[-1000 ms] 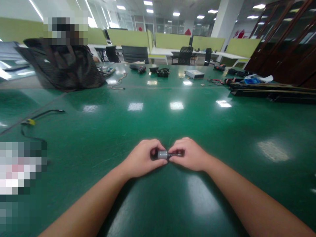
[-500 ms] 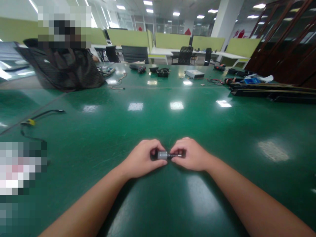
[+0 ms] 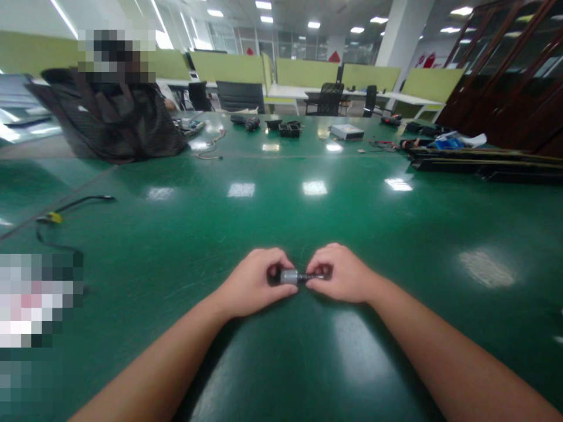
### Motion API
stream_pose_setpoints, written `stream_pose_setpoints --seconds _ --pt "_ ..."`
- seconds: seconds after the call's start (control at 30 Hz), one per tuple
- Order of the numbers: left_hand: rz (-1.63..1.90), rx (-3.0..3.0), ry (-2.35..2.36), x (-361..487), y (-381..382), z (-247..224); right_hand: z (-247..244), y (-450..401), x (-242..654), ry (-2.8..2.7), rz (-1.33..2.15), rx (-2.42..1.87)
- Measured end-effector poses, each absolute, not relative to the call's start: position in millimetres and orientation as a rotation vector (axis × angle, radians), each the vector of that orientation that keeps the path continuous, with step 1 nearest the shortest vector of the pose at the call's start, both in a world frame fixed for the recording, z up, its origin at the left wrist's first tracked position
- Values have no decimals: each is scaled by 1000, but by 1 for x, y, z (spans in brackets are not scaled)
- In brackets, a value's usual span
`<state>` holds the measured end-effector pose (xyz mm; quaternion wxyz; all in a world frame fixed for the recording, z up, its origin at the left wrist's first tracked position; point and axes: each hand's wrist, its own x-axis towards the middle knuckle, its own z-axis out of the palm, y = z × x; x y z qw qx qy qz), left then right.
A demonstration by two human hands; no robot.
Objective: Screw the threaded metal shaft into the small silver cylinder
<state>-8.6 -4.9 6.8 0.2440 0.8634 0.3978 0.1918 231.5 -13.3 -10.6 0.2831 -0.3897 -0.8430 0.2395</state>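
Green tabletop (image 3: 264,223) is marked by reflections of ceiling lamps (image 3: 314,25); yellow-green partitions (image 3: 308,73) are seen beyond. Foreground, centre: small cylindrical tool (image 3: 289,276) is held sideways by 2 bare hands, close to the surface; whether it is rested there cannot be told. Thick body, dark with a grey section, is clamped between thumb and fingers of the left hand (image 3: 248,285). Thin dark shaft is pinched between thumb and fingertips of the right hand (image 3: 341,274), its end partly hidden. Far left: black bag (image 3: 132,132); nearer, black cable (image 3: 85,201) with yellow tag (image 3: 55,217). Whitish box (image 3: 346,132) is placed far side; dark strips (image 3: 484,164) are piled at right.
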Motion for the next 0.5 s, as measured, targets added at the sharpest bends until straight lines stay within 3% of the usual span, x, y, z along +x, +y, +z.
stream_pose_setpoints --seconds 0.5 --pt "517 2359 1072 -10 -5 7 -9 -7 245 -2296 665 -1078"
